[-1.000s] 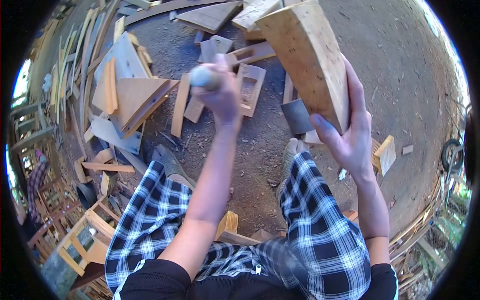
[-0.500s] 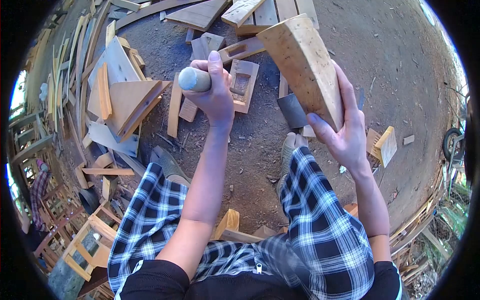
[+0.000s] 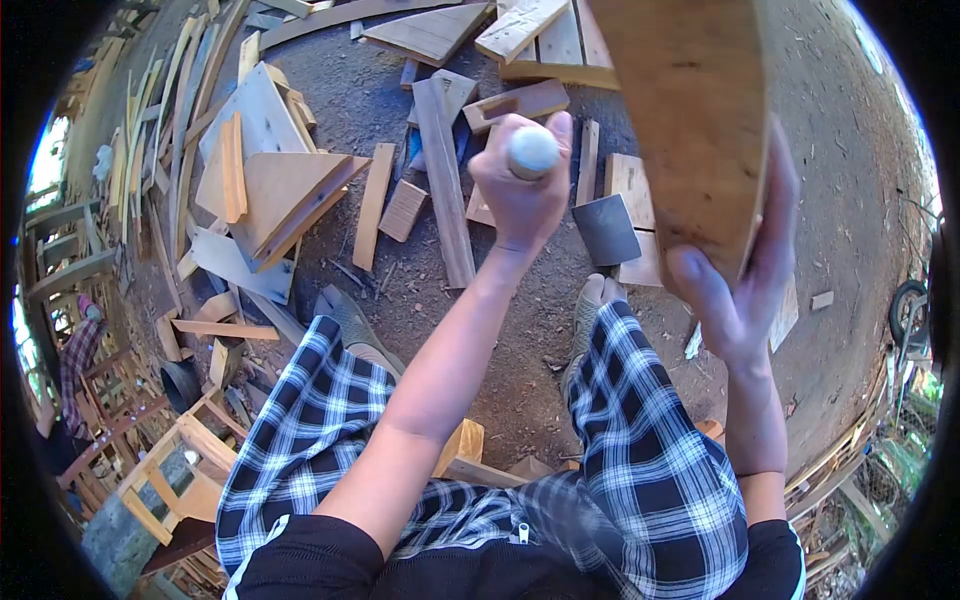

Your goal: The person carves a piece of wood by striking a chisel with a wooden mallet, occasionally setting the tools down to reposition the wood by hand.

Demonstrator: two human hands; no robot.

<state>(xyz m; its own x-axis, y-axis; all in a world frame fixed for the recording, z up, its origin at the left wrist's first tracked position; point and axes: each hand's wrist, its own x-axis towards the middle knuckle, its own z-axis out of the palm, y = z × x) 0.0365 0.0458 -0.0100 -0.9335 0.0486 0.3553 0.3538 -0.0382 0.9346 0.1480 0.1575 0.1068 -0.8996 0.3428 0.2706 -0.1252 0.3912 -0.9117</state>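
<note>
My left hand (image 3: 518, 200) is closed round a handle (image 3: 533, 152) with a pale, round end facing me; whatever is at its other end is hidden behind the fist. On the right, my right hand (image 3: 735, 290) grips the lower end of a thick wooden block (image 3: 700, 120), thumb on the near face and fingers round the far edge. The block is raised close to the camera, and its top runs out of view. Below and between the hands, a dark flat metal blade (image 3: 607, 230) lies against pale wood near my right foot.
A grey plank (image 3: 445, 180) and mortised piece (image 3: 515, 103) lie beyond my left hand. Cut boards (image 3: 300, 195) are stacked left, beside long strips (image 3: 165, 120). A wooden frame (image 3: 180, 480) stands lower left. Another person's plaid-clad leg (image 3: 78, 360) shows far left. A wheel (image 3: 908, 310) is far right.
The wooden block has come up and closer to the camera in my right hand. My left hand has moved right with the handle. The view has shifted slightly.
</note>
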